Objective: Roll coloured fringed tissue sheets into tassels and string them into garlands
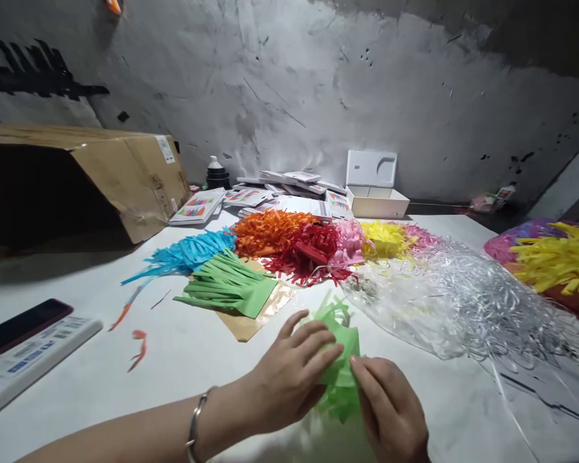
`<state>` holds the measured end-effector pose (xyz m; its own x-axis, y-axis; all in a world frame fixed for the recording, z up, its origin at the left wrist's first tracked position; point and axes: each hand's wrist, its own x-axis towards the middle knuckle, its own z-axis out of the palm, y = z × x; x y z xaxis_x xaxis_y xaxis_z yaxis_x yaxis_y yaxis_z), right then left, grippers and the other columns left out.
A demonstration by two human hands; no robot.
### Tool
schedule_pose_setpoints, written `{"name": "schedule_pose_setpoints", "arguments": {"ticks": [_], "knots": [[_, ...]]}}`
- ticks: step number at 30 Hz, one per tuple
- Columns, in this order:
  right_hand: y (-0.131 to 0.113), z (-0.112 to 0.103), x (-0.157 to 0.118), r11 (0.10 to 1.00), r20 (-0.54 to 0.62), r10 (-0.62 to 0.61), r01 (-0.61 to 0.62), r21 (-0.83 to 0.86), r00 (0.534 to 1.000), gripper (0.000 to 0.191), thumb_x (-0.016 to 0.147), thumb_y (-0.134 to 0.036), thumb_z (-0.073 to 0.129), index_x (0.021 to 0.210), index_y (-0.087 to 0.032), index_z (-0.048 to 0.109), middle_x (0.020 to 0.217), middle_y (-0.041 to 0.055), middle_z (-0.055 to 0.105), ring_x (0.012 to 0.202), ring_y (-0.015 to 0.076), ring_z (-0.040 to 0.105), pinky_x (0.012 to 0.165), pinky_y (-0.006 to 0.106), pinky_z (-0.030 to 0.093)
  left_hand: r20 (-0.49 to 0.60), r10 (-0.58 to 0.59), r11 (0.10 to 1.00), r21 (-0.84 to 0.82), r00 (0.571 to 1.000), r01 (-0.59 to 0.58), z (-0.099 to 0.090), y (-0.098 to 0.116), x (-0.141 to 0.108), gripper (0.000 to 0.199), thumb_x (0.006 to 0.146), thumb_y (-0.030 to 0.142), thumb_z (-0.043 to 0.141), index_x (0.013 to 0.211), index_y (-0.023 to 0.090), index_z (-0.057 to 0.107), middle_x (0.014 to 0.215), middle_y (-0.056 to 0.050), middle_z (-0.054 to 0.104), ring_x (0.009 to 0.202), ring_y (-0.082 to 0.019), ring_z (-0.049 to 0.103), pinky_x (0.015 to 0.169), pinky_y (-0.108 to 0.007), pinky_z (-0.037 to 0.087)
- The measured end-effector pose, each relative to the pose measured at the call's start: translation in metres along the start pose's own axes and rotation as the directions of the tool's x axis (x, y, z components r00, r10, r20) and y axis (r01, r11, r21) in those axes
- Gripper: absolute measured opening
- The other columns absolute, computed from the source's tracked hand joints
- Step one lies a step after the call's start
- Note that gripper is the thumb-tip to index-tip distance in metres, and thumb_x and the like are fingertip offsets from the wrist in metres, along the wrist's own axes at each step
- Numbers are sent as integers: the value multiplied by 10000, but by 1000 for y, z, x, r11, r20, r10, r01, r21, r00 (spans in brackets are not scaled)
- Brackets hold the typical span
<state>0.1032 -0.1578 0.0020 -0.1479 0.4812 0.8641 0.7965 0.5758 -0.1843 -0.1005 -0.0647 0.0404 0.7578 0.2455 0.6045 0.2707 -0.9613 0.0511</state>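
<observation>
A light green fringed tissue paper [343, 347] is between my two hands, low in the middle of the view, its strips blurred at the top and bottom. My left hand [289, 370], with a silver bangle at the wrist, lies over the paper's left side, its fingers bent and slightly spread. My right hand [390, 402] pinches the paper's right edge between thumb and fingers. Just beyond, to the left, a stack of green fringed tissue [244, 289] rests on a brown and clear packet [251, 326].
Blue [188, 252], orange [273, 231], red [313, 247], pink and yellow [386, 239] fringes line the table's middle. Silver tinsel [492, 296] lies right. Behind are flat boxes [197, 207] and an open white box [379, 202]. A cardboard box [130, 180] and phone [24, 328] are left.
</observation>
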Motion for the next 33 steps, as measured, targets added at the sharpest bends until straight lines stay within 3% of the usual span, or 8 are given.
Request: {"name": "schedule_pose_setpoints", "arguments": {"ticks": [5,9,12,14,16,22,26,33], "knots": [[-5,-4,-8,979,13,-6,8,-202,1000,362,927,8,434,1180,-90,673,868,109,697,817,204,646,816,404,508,85,110,975,-204,990,-91,-6,12,10,166,921,238,530,1049,201,629,853,-49,672,823,-215,611,1057,-498,390],[-5,-7,-23,972,-76,-46,27,-234,996,313,1004,-57,420,1128,-98,705,867,110,733,848,194,696,888,430,465,242,-176,853,-446,954,270,-19,-3,16,600,947,632,504,1349,190,551,1287,-158,625,1170,-295,576,1056,-464,435],[-10,-2,-25,960,-165,-151,104,-262,975,329,1014,-41,428,1025,-127,745,813,69,754,825,167,724,929,408,456,506,-396,583,-505,766,636,-11,-19,31,623,859,712,589,1135,163,687,1150,-125,683,1072,-297,606,916,-395,498],[-12,0,-26,953,-199,-182,123,-278,963,357,1019,-34,419,977,-140,757,777,52,753,791,157,730,939,401,459,711,-341,256,-558,614,789,-3,-28,40,549,724,687,753,763,143,698,778,-36,666,768,-206,601,735,-301,488],[-11,-2,-27,956,-203,-172,113,-272,964,359,1019,-29,418,976,-133,758,768,55,753,780,154,730,939,397,462,801,-260,-27,-564,539,825,3,-30,44,581,622,683,826,599,138,625,594,16,562,587,-130,503,604,-247,426],[6,-21,-35,973,-37,-102,92,-214,994,290,995,-21,470,1135,-68,720,899,107,755,910,183,710,973,420,439,873,-52,-379,-467,485,799,8,-4,36,614,693,710,745,889,128,750,763,-45,720,648,-192,643,665,-309,497],[36,-34,-26,973,-8,-92,88,-213,996,355,992,-37,483,1297,-97,655,929,90,717,890,180,688,966,427,447,807,171,-542,-401,565,738,29,29,37,514,673,480,838,1002,99,732,819,-72,756,674,-195,693,694,-305,509],[65,-120,-7,764,-141,-108,-9,-645,984,543,892,-105,712,1398,-270,607,892,67,692,824,215,664,913,460,520,809,120,-518,-443,575,732,40,41,53,285,717,379,803,728,117,693,564,-10,643,464,-111,586,567,-237,502]]}}
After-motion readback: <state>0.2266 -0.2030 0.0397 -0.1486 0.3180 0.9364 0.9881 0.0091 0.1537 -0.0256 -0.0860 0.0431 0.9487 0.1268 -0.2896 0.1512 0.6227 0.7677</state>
